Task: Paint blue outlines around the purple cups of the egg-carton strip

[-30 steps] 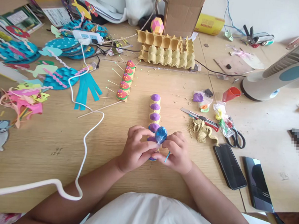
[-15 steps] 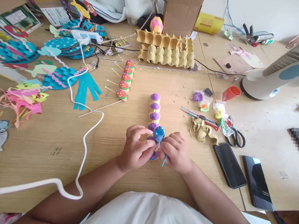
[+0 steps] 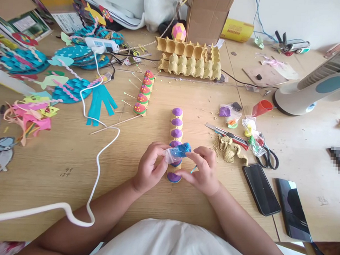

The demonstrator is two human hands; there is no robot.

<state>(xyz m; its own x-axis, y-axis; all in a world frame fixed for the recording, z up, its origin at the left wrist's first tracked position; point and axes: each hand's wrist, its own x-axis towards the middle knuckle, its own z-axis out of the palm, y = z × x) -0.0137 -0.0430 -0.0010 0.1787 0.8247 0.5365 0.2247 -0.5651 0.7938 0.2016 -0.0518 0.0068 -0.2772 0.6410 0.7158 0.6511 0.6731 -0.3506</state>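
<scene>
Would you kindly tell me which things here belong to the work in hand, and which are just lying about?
Likely in the work:
- blue lump in clear plastic, held
- purple-topped egg-carton strip, beneath it

Apparently just lying about:
- smartphones
- fan
- power strip
- red cup

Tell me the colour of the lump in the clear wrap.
The lump is blue, seen best in the head view.

We are at a craft table, perhaps in a classroom or a home; which one, we cannot tell. On the wooden tabletop [image 3: 123,155] we see scissors [image 3: 270,157], a cutter knife [image 3: 227,134], cut paper scraps [image 3: 32,117] and egg cartons [image 3: 193,65]. We see also woven blue paper fish [image 3: 71,90] and a row of painted carton cups [image 3: 143,98]. A white fan [image 3: 312,88] stands at the right.
</scene>
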